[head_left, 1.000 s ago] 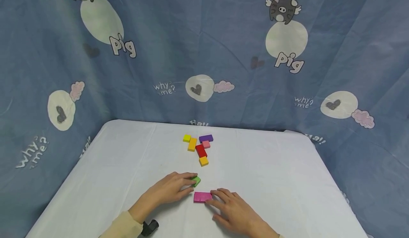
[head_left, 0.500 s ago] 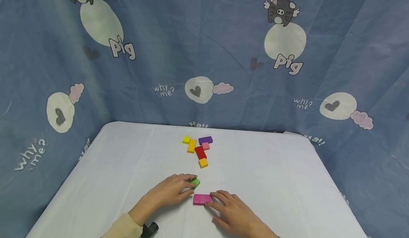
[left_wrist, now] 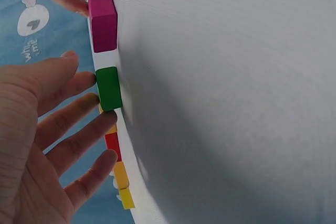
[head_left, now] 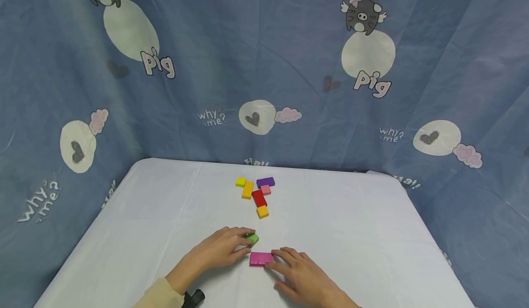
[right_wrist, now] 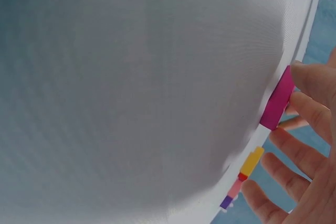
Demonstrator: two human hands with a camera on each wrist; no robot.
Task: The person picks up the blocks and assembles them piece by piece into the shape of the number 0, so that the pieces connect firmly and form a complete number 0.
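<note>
A small green block [head_left: 252, 239] lies on the white table [head_left: 355, 234]. My left hand [head_left: 241, 243] has its fairly straight fingertips against the block's near-left side. The left wrist view shows the same hand [left_wrist: 79, 94] touching that green block [left_wrist: 108, 88]. Just right of and nearer than it lies a flat magenta block [head_left: 261, 258]. My right hand [head_left: 282, 258] touches its right end with straight fingers. In the right wrist view, fingertips [right_wrist: 307, 80] rest on the magenta block [right_wrist: 279, 99].
Farther back sits a cluster of blocks: yellow [head_left: 241, 182], long orange [head_left: 248, 189], purple [head_left: 265, 182], pink [head_left: 266, 189], red [head_left: 259, 198] and small orange [head_left: 262, 211]. A blue printed curtain [head_left: 264, 69] hangs behind and beside the table.
The green block has slid slightly toward me under the left fingertips, nearer the magenta block. The right hand stays at the magenta block.
</note>
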